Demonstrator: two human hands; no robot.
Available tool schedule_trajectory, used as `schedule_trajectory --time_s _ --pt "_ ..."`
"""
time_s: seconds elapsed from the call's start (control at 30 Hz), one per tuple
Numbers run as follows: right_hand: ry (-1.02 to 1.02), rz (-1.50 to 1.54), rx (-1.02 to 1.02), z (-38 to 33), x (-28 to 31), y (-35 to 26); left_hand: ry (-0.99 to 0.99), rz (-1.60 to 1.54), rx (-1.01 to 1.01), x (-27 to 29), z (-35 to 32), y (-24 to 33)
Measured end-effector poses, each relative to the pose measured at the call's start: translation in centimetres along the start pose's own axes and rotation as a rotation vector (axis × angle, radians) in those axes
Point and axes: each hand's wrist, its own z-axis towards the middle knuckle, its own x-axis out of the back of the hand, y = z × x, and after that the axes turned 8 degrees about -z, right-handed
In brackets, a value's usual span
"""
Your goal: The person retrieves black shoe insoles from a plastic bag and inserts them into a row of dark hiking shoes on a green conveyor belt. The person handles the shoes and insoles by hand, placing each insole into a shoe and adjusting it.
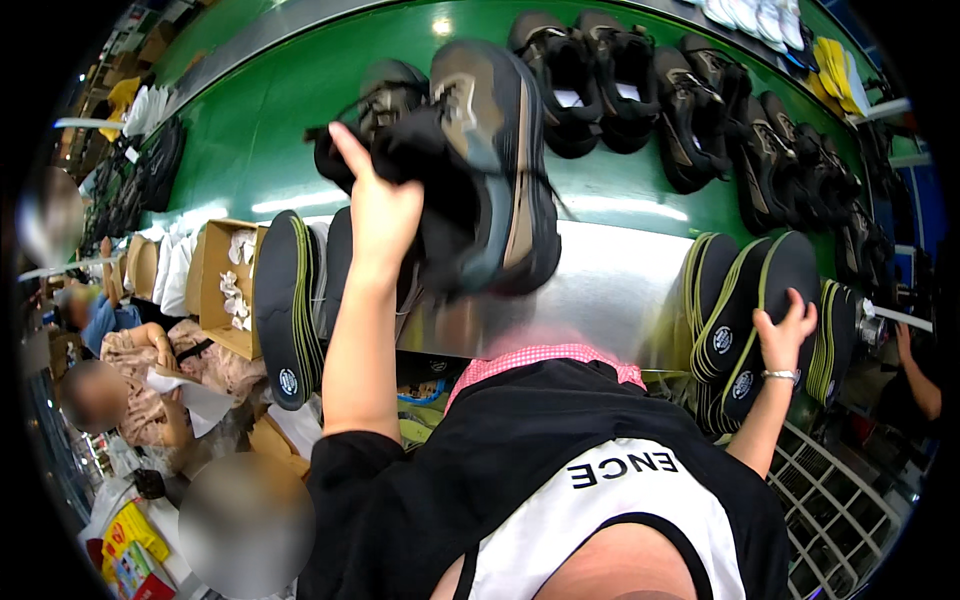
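My left hand (385, 215) is closed on a brown-and-black lace-up shoe (490, 130), raised above the metal worktop with its sole edge turned to the right. Beside that shoe is a second similar shoe (392, 88); whether my hand grips it too I cannot tell. On the right, my right hand (785, 335) is at the edge of a black insole (785, 265) with green edging, thumb and fingers apart. That insole stands among several upright stacks. Another stack of insoles (290, 310) stands left of my left forearm.
Several pairs of brown-and-black shoes (555, 85) line the far side of the green surface (250, 140). Left is a cardboard box (215, 275) with crumpled white paper, and a seated person (150, 360). A white wire rack (830, 510) is at lower right.
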Motion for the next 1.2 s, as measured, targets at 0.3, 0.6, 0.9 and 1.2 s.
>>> schedule_trajectory --time_s 0.3,0.6,0.9,1.2 --pt "-0.029 0.649 0.373 3.4 5.0 -16.1 0.041 0.201 0.334 -6.4 9.1 -8.3" --pt "0.070 0.617 1.172 1.5 0.1 -36.2 -0.599 -1.189 0.445 1.6 6.4 -5.0" --pt "0.329 0.402 1.519 -0.8 -2.0 -41.1 -0.253 -1.444 0.539 5.0 4.6 -9.3" --pt "0.276 0.425 1.453 -1.1 -2.0 -40.5 -0.279 -1.478 0.565 4.5 4.8 -9.6"
